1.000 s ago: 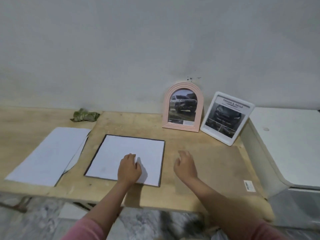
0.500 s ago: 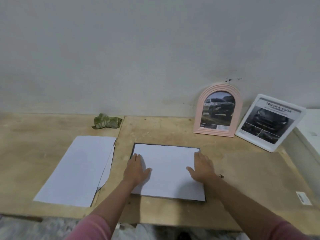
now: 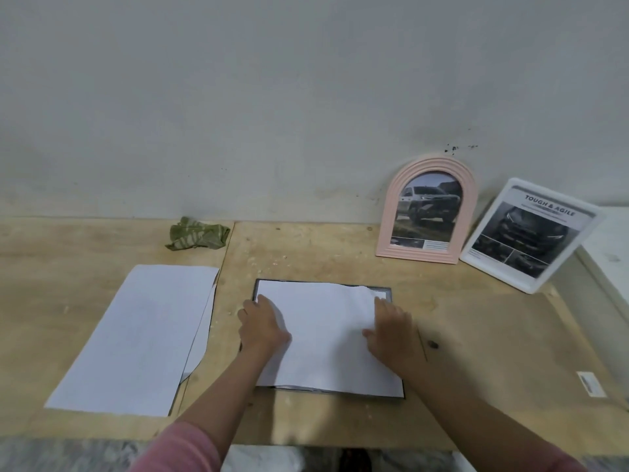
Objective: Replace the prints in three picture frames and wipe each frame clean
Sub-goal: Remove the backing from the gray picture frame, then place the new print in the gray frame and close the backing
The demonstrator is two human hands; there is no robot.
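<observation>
fingers of the left hand [image 3: 262,327] are laid flat, pressing the left edge of a white sheet [image 3: 323,335]; fingers of the right hand [image 3: 391,330] are bent over its right edge, where the far corner is lifted, though whether it is pinched cannot be told. sheet is set over a dark frame [image 3: 386,292] lying flat on the wooden table [image 3: 476,352]. listed beside: loose white papers [image 3: 143,335], green cloth [image 3: 197,235], pink arched frame [image 3: 427,207] and white frame [image 3: 529,233], both propped against the wall.

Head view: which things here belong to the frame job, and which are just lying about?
Job:
dark frame lying flat
white sheet under left hand and right hand
pink arched frame
white frame
loose sheets
green cloth

Lying about:
barcode sticker
</observation>
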